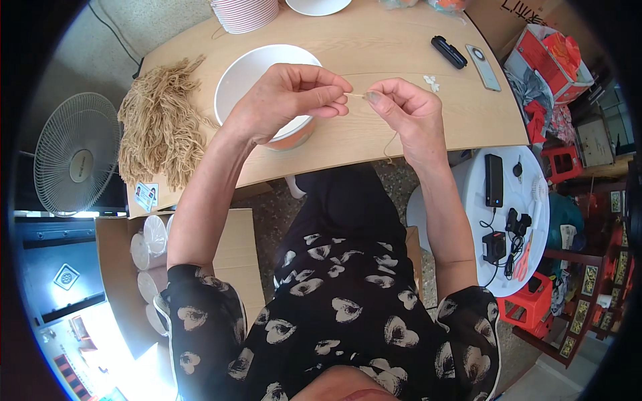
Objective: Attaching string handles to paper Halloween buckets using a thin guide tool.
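1. Left hand: thumb and fingertips closed in a pinch, seemingly on one part of a thin tan strand; exact contact partly hidden by the fingers.
2. Right hand: thumb and forefinger pinched together on the same strand, no visible gap; other fingers curled.
3. Strand position: short span between the hands, above the table near its front edge, right of the bowl; a loose tail hangs below the right hand at that edge.
4. Handling (judged): very light, soft, limp, likely fibrous; could fray or snap under a hard tug. Best held by fingertip pinch, close to either side of the part being worked.
5. White bowl: near the front edge, partly behind the left hand and wrist.
6. Bundle of tan strands: along the left edge; cards at the front-left corner.
7. Small white pieces: right part of table. Phone: by the right edge, black case-like object beside it.
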Available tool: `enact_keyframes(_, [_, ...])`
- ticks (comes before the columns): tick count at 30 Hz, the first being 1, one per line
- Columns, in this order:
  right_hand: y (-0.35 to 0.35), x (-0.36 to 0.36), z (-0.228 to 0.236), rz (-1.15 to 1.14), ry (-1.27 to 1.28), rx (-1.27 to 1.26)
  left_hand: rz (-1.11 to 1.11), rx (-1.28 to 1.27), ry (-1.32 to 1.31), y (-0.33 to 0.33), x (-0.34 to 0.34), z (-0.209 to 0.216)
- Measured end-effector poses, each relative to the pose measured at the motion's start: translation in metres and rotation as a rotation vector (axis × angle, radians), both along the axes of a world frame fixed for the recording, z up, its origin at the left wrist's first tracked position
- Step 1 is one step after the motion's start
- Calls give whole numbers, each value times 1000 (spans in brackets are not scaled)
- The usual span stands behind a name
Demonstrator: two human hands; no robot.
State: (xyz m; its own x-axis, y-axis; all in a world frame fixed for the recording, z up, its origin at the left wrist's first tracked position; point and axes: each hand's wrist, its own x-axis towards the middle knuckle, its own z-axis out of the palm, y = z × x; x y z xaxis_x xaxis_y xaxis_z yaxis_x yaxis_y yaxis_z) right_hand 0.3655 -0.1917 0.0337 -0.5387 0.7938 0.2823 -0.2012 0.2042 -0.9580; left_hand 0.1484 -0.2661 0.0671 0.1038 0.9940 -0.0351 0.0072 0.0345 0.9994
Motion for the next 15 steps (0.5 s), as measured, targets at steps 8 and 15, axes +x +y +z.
enact_keyframes(8, [4, -6, 5, 53, 62, -254, 7, 58, 105, -3, 5, 3])
enact_keyframes(15, [1, -17, 1, 47, 36, -245, 133, 217, 227, -6, 7, -2])
